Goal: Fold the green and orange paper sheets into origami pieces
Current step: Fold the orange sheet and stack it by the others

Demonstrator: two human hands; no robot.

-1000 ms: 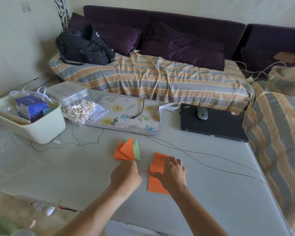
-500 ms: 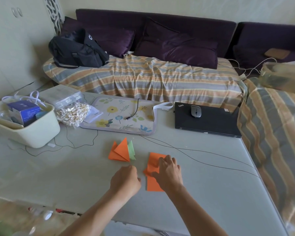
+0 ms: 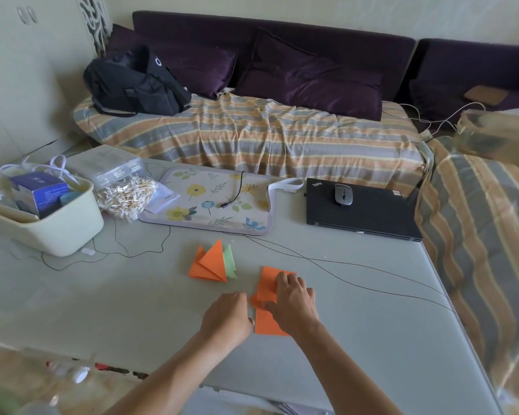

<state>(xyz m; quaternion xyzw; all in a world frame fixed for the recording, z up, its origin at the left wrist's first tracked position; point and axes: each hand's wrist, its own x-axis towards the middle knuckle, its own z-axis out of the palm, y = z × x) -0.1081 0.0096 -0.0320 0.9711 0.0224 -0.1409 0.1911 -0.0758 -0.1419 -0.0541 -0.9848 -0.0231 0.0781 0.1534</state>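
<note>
Right hand (image 3: pixel 292 301) lies flat on the orange sheet (image 3: pixel 267 322), fingers spread, likely pinning it for a crease. Left hand (image 3: pixel 226 317) curls at its left edge; whether it's pinching paper, I can't tell. Beyond the hands sit folded triangles (image 3: pixel 212 263). Since half a second ago the left hand has closed in on the sheet.

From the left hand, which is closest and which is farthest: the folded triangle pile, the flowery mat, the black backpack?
Counting out from the left hand in the head view:
1. Folded triangle pile, on the table just beyond the hand.
2. Flowery mat, farther back on the table, past the pile.
3. Black backpack, farthest, on the striped sofa cover to the far left.
</note>
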